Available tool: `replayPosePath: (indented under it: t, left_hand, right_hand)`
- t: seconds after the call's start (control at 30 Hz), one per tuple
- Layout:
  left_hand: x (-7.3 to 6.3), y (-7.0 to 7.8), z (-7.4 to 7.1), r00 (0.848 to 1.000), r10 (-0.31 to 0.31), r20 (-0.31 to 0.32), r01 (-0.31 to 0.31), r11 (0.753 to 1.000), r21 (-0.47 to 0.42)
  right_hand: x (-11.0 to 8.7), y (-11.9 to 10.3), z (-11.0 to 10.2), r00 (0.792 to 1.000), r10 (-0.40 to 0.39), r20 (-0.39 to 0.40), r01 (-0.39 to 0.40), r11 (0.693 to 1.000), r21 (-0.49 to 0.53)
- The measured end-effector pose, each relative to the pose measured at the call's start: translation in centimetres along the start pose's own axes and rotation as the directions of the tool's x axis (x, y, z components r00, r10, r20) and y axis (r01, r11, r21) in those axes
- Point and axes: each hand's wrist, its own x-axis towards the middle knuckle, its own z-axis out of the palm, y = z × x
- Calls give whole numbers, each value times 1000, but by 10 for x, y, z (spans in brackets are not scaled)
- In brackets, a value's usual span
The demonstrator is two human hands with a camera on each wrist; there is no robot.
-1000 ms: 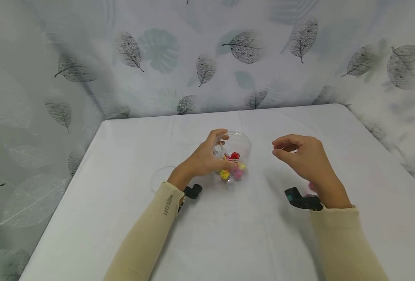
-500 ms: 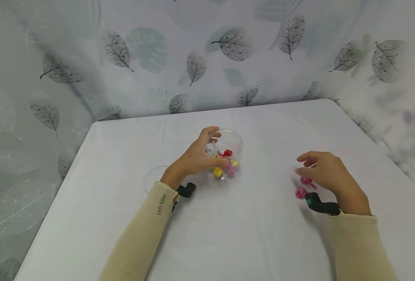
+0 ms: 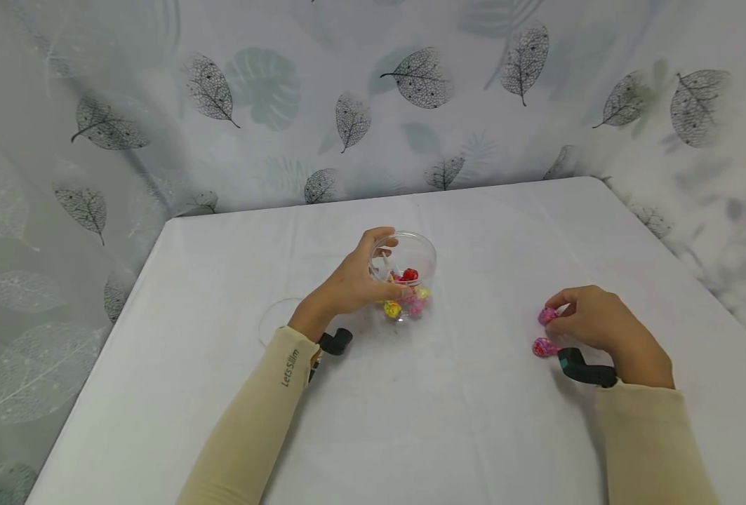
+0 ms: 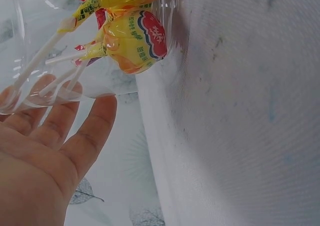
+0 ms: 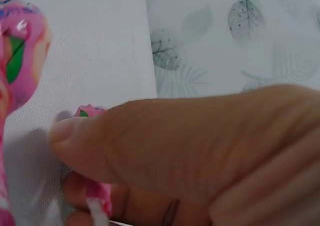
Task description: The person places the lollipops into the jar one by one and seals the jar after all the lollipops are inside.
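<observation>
My left hand (image 3: 350, 286) grips a clear round plastic jar (image 3: 434, 261), thumb on the near side and fingers on the far side. Inside lie several wrapped lollipops, among them a red one (image 3: 410, 274) and a yellow one (image 4: 135, 41), whose white sticks show through the wall in the left wrist view. Over at the right, my right hand (image 3: 603, 324) pinches a pink lollipop (image 3: 547, 315) low at the tabletop; in the right wrist view the thumb covers much of its wrapper. A second pink lollipop (image 3: 544, 347) lies just nearer, beside that hand.
A thin clear round lid (image 3: 261, 324) lies on the white-covered table (image 3: 410, 421), partly behind the left wrist. Leaf-patterned curtain (image 3: 271, 91) hangs behind the table and along its sides. Each wrist wears a black camera.
My right hand has moved right and down from near the jar to the pink lollipops and now pinches one. The left hand keeps hold of the jar; the head view has shifted slightly.
</observation>
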Motion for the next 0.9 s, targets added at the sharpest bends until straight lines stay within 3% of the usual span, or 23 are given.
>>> replayPosePath:
  t: [0.27,0.53,0.9]
  left_hand:
    - [0,1,0,1000,4,2,-4,1000,6]
    - [-1,1,0,1000,13,5,-13,1000,4]
    - [0,0,-1,1000,14,6,-14,1000,-6]
  right_hand:
    - [3,1,1,993,22,-114,-20,1000,21]
    - [1,-2,2,987,38,-158,-26,997,79]
    - [-4,-10,1,957,35,-287,12,987,158]
